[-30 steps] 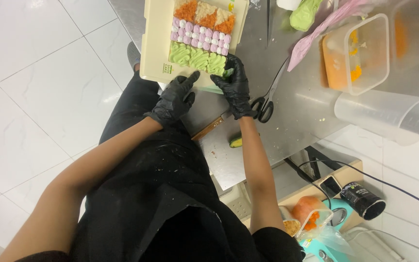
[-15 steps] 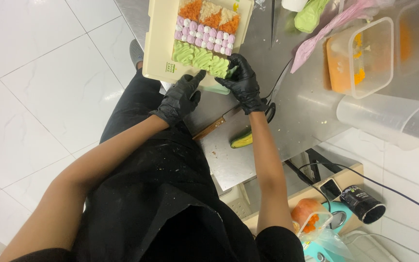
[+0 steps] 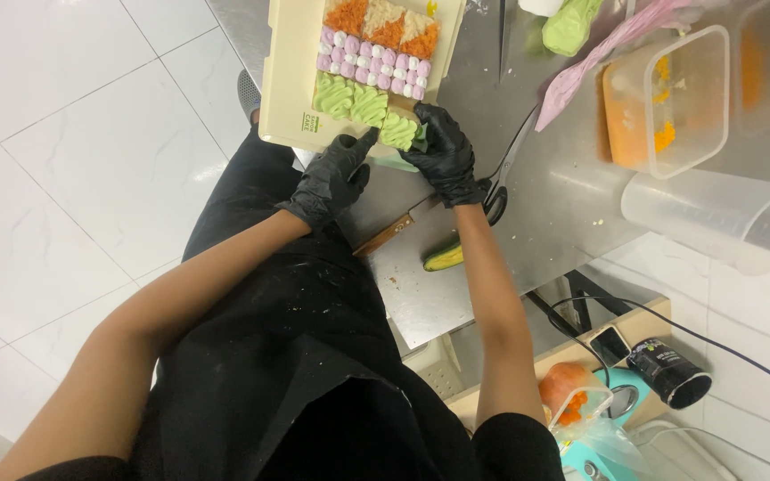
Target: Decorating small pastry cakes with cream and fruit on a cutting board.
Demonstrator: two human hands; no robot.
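Note:
A cream board (image 3: 289, 80) lies on the steel counter and carries a flat cake topped with rows of orange, pink-and-white and green piped cream (image 3: 369, 64). My right hand (image 3: 443, 156), in a black glove, is closed around a green piping bag whose tip rests at the end of the green row (image 3: 397, 131). My left hand (image 3: 331, 178), also gloved, rests at the board's near edge, its fingertips touching the bag's tip.
Scissors (image 3: 503, 169), a wooden-handled knife (image 3: 387, 236) and a green-yellow piece (image 3: 444, 257) lie on the counter (image 3: 563, 205) by my right wrist. Clear tubs with orange residue (image 3: 666, 102), a clear jug (image 3: 715, 218), pink (image 3: 599, 58) and green (image 3: 572, 22) piping bags sit beyond. White floor tiles lie left.
Both hands have stayed at the board's near corner while the view shifted slightly. A further green swirl now stands at the end of the row.

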